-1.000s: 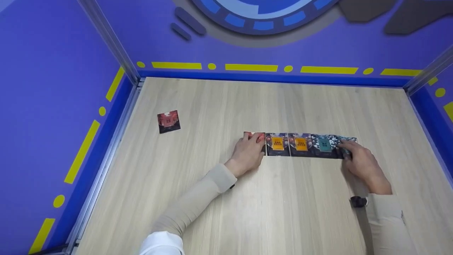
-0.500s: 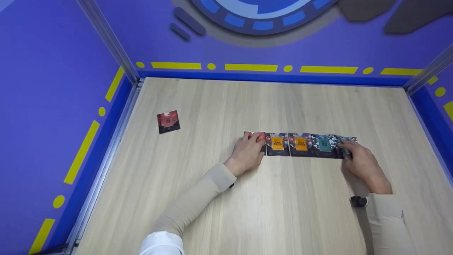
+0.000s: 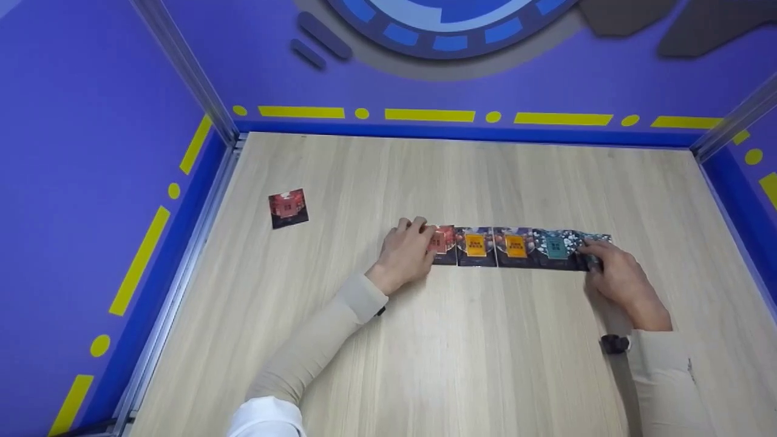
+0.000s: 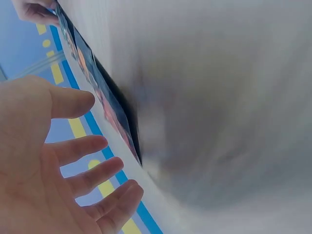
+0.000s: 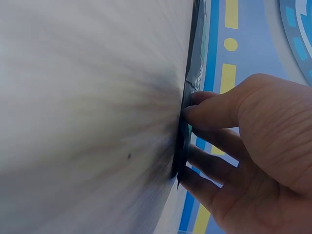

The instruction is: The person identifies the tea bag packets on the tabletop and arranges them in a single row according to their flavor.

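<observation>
Several flat, square printed sachets lie side by side in a row in the head view. At its left end is a red sachet [image 3: 445, 247]; then come an orange-labelled sachet [image 3: 475, 246], a second orange-labelled sachet [image 3: 515, 246] and a green-labelled sachet [image 3: 555, 247]. My left hand [image 3: 405, 250] is at the red sachet's left edge, partly covering it; the left wrist view shows its fingers spread and loosely bent, holding nothing. With thumb at the near edge and fingers over the top, my right hand [image 3: 625, 279] holds the rightmost green sachet [image 5: 184, 141], mostly hidden in the head view.
Another red sachet [image 3: 288, 208] lies alone, slightly turned, at the left of the wooden table [image 3: 340, 182]. Blue-purple panels [image 3: 91, 182] with yellow markings enclose the back and sides of the table.
My left hand has slid left off the red sachet at the row's end, uncovering most of its face. My right hand stays in place, and the row looks unchanged.
</observation>
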Demonstrator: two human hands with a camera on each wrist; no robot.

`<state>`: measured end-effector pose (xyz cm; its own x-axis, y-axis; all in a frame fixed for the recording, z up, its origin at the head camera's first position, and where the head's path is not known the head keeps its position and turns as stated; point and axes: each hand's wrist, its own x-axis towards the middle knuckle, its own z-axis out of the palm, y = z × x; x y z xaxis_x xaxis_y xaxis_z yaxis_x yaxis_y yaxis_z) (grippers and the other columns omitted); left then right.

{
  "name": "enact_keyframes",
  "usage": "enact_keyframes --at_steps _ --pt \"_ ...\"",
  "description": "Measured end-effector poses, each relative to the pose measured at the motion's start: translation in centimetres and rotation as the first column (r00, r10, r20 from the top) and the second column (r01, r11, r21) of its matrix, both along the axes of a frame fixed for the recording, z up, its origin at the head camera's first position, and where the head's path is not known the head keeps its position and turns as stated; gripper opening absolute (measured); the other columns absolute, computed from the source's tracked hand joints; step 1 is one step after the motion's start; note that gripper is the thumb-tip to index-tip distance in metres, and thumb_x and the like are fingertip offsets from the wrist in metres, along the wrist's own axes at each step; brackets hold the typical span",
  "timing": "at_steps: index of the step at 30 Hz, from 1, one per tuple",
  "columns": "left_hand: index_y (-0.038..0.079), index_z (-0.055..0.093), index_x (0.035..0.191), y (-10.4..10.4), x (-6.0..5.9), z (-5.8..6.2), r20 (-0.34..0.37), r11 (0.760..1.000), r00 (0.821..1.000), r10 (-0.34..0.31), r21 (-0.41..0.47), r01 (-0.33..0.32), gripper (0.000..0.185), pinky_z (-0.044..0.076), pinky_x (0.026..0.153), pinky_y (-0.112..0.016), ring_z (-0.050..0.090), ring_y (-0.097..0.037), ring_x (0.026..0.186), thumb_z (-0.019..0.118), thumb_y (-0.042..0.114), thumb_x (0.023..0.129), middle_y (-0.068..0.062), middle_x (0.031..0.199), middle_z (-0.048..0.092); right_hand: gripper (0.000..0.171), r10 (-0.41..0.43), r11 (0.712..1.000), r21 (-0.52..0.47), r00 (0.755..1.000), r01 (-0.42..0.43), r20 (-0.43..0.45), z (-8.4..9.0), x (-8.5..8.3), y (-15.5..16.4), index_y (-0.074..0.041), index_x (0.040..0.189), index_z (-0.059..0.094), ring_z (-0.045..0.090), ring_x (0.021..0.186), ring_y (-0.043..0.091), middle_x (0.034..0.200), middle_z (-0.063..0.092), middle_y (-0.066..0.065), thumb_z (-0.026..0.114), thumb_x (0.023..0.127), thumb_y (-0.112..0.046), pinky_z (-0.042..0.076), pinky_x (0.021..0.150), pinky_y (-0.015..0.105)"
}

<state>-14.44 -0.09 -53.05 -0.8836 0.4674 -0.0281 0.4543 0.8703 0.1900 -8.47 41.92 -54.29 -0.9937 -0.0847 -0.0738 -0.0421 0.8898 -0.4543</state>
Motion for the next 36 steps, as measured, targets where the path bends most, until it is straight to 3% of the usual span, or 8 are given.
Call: enact_keyframes --at_steps 6,15,25,32,36 --pt "0.013 0.062 0.148 -2.2 -0.9 0.2 0.001 0.999 0.999 0.042 0.024 -0.042 0.049 0.056 0.106 -0.052 0.055 -0.038 0.138 0.064 0.036 0.105 -0.012 0.156 0.055 0.040 -0.015 1.000 0.014 0.999 0.016 -0.035 0.0 0.0 -0.2 0.010 0.133 0.066 0.041 0.142 0.064 0.154 0.049 0.037 0.058 0.094 0.010 0.036 0.114 0.075" --pt "0.008 0.060 0.149 -6.5 -2.2 -0.3 0.014 0.990 0.994 0.111 0.084 -0.111 0.050 0.053 0.108 -0.056 0.053 -0.042 0.139 0.064 0.031 0.106 -0.016 0.156 0.054 0.039 -0.022 1.000 0.010 1.000 0.022 -0.022 -0.1 -0.1 -0.1 0.010 0.133 0.066 0.040 0.142 0.065 0.154 0.048 0.037 0.058 0.095 0.010 0.035 0.113 0.076" --pt "0.004 0.062 0.144 -11.9 -3.2 -1.5 -0.048 0.980 0.981 0.189 0.073 -0.186 0.046 0.052 0.107 -0.060 0.054 -0.046 0.136 0.065 0.027 0.105 -0.020 0.150 0.057 0.042 -0.007 1.000 0.016 1.000 0.007 -0.006 -0.1 0.3 0.1 0.010 0.135 0.065 0.039 0.142 0.066 0.156 0.046 0.037 0.057 0.094 0.010 0.036 0.112 0.077" --pt "0.004 0.063 0.144 -15.2 -3.7 -1.8 -0.089 0.965 0.962 0.259 0.065 -0.253 0.045 0.051 0.107 -0.061 0.054 -0.047 0.136 0.063 0.028 0.106 -0.021 0.150 0.057 0.043 -0.007 1.000 0.004 1.000 0.007 -0.022 -0.1 0.2 -0.2 0.010 0.135 0.065 0.039 0.143 0.065 0.156 0.046 0.036 0.056 0.094 0.009 0.035 0.113 0.077" --pt "0.005 0.062 0.145 -16.8 -3.8 -1.9 -0.119 0.952 0.947 0.297 0.106 -0.286 0.045 0.046 0.112 -0.062 0.050 -0.046 0.140 0.061 0.028 0.106 -0.020 0.153 0.055 0.042 -0.013 1.000 0.016 0.999 0.013 -0.036 -0.2 0.0 -0.2 0.011 0.133 0.066 0.040 0.141 0.065 0.154 0.048 0.037 0.057 0.093 0.011 0.036 0.112 0.077"
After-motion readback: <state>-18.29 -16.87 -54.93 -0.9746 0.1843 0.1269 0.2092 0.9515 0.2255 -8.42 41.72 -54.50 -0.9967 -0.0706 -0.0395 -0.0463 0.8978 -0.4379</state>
